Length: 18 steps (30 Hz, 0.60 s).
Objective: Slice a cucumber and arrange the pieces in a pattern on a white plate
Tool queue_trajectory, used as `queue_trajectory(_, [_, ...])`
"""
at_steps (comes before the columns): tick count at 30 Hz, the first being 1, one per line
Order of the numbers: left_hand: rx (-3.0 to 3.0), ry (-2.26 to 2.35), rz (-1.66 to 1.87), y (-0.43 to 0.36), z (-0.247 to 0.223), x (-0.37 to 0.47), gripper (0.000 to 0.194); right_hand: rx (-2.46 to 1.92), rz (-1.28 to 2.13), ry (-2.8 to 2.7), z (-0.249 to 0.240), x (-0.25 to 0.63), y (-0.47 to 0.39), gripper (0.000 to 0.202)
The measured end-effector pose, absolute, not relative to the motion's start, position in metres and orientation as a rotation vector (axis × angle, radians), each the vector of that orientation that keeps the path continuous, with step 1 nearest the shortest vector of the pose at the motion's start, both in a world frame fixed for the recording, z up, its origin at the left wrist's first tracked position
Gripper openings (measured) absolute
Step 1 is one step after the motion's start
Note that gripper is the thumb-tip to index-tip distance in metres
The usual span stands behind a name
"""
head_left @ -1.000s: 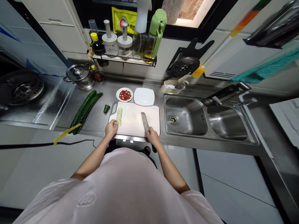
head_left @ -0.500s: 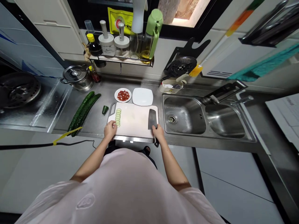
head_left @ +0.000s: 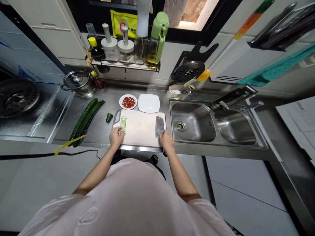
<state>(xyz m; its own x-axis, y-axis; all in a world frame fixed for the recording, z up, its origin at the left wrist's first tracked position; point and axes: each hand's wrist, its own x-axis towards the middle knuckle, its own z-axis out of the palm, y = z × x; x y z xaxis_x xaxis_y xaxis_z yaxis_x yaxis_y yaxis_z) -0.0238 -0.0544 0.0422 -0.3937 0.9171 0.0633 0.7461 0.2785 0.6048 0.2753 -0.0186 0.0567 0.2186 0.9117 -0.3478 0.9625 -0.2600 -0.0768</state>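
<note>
A white cutting board (head_left: 140, 127) lies at the counter's front edge. Near its left side, overlapping cucumber slices (head_left: 123, 122) form a column. My left hand (head_left: 116, 136) is at the near end of this column, its fingers curled together; what they hold, if anything, is hidden. At the board's right side a cleaver (head_left: 159, 125) lies flat, and my right hand (head_left: 166, 141) is closed around its handle. A white plate with chopped red pieces (head_left: 128, 102) and a square white plate (head_left: 149, 103) stand behind the board.
Two whole cucumbers (head_left: 86, 122) and a cucumber end (head_left: 109, 118) lie left of the board. A steel pot (head_left: 81, 86) stands at the back left. The double sink (head_left: 194, 123) is on the right. A shelf (head_left: 128, 65) holds bottles and jars.
The cleaver's blade now looks lighter, and my right hand has shifted slightly around its handle. The whole view has moved a little. My left hand stays by the slices.
</note>
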Motion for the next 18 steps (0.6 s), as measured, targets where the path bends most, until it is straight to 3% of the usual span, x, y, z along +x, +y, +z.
queue_trajectory(8, [1.570,2.036,0.929,-0.002,0.049,0.007,0.024,2.296,-0.394,1.827,0.057,0.272,-0.015,0.040])
queue_trajectory(18, [1.333,2.011,0.821,0.072,0.029,0.036,0.027,2.350,-0.403,1.943,0.073,0.277,0.010,0.041])
